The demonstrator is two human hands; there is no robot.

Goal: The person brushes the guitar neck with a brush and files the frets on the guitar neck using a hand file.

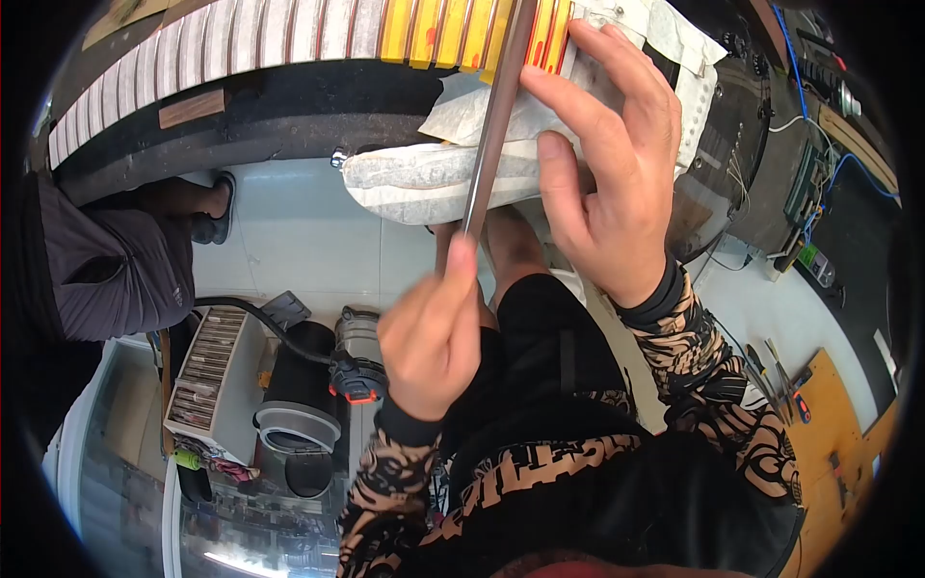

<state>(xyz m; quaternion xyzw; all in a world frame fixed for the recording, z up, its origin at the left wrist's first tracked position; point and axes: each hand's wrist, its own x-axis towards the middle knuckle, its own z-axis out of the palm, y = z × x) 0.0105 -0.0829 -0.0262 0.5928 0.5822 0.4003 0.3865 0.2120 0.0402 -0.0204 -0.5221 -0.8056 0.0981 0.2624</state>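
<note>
My left hand (434, 337) is closed around the lower end of a long, narrow metal file (496, 125). The file slants up across the fretboard of a guitar neck (241, 37), its far end beyond the top of the view. Yellow tape (424, 34) lies between the frets there; whitish tape covers the rest. My right hand (617, 164) has its fingers spread over the fretboard's end, the index fingertip beside the file and seemingly touching it. Below, the guitar's body horn (414, 183) is wrapped in pale masking tape, with a metal strap button (339, 158) at its tip.
A dark padded bench edge (308, 106) runs under the neck, with a small wood block (191, 109) on it. Another person (116, 270) stands at left. A vacuum (356, 347) and a white rack (217, 376) stand on the floor. Hand tools (780, 376) lie at right.
</note>
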